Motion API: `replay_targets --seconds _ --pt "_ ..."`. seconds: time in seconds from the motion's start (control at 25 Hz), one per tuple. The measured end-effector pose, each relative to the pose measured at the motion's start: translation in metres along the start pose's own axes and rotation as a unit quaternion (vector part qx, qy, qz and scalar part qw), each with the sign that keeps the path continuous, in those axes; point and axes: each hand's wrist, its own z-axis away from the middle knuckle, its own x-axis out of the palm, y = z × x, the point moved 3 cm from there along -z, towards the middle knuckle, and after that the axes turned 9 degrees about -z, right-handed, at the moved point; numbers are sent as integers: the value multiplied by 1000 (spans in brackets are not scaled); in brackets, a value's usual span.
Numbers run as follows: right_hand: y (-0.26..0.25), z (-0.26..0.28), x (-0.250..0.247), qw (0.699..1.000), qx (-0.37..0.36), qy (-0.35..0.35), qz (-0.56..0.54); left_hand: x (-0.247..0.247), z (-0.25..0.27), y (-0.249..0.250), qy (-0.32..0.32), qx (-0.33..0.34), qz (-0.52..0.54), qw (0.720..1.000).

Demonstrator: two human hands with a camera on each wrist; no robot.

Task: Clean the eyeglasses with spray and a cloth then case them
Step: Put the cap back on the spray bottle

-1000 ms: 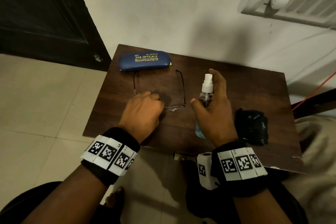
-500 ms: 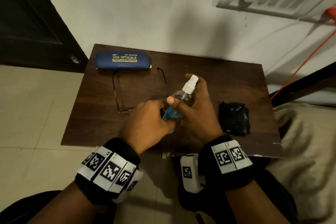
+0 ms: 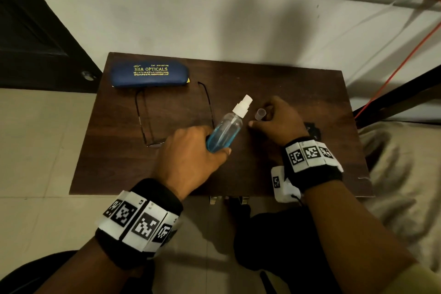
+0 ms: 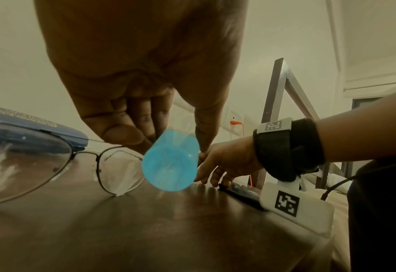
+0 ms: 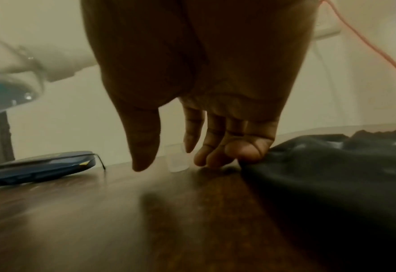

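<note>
My left hand (image 3: 198, 150) grips the lower part of a clear spray bottle (image 3: 226, 127) of blue liquid, tilted with its bare white nozzle up and to the right; its blue base (image 4: 169, 165) faces the left wrist camera. The eyeglasses (image 3: 209, 102) lie unfolded on the table, lenses (image 4: 120, 169) just left of that hand. A blue case (image 3: 149, 74) lies shut at the back left. My right hand (image 3: 276, 122) hovers over the small clear cap (image 3: 260, 113), which stands on the table (image 5: 177, 160); the thumb is clear of it. The black cloth (image 5: 332, 165) touches my little finger.
The dark wooden table (image 3: 274, 174) is small and stands against a white wall. A dark door (image 3: 35, 31) is at the left. At the right are an orange cable (image 3: 393, 74), a metal frame (image 4: 278, 110) and a beige blanket (image 3: 405, 162).
The bottle has passed from my right hand to my left. My right hand has come away to the right with the clear cap, which now stands on the table.
</note>
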Motion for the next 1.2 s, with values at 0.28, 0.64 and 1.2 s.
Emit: replay_targets --seconds 0.28,0.64,1.2 --pt "-28 15 -9 985 -138 96 -31 -8 0 1 61 28 -56 996" --pt "-46 29 -12 955 -272 113 -41 -12 -4 -5 75 52 -116 989" --pt "-29 35 -41 920 -181 5 -348 -10 -16 19 145 91 -182 968"
